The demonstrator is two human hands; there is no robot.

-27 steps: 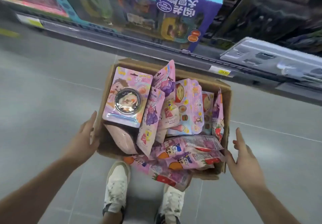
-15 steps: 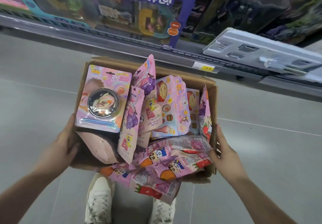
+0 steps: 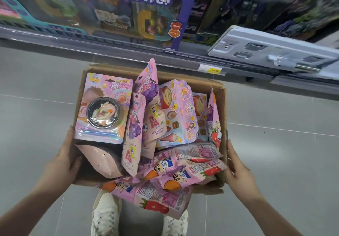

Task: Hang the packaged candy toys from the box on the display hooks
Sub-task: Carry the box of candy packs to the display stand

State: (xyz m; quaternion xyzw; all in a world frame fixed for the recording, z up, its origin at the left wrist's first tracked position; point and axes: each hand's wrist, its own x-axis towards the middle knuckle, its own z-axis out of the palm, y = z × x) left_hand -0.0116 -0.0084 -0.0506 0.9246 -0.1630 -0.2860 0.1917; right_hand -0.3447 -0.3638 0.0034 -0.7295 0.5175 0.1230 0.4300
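Both hands have closed in from open air onto the box (image 3: 201,86). The box now fills more of the view, so I judge it has come up off the floor (image 3: 36,107) toward the head.

Grey floor tile shows on both sides of the box. At 12 o'clock runs a shelf (image 3: 128,45) of big toy cartons, with a price tag (image 3: 214,70) on its rail at about 1 o'clock. No display hooks show here, so the box is probably being carried to them rather than unpacked yet.

The box sits at the centre with its open top up, likely kept level so the loose load stays put. All the candy packets are in it. A card with a bowl (image 3: 103,109) leans at its 10 o'clock and grape pouches (image 3: 146,96) stand at 12. Strawberry packets (image 3: 159,199) lie flat and spill over the near rim at 6 o'clock, so they seem the likeliest to slip.

The left hand (image 3: 64,162), at the box's 8 o'clock, grips the left wall with its thumb hooked round the near corner. The right hand (image 3: 238,171), at 4 o'clock, presses almost straight fingers flat on the right wall. The two hands squeeze from opposite sides to bear the weight.

White shoes (image 3: 104,215) show below at 6 o'clock. The packets lie arranged as before.
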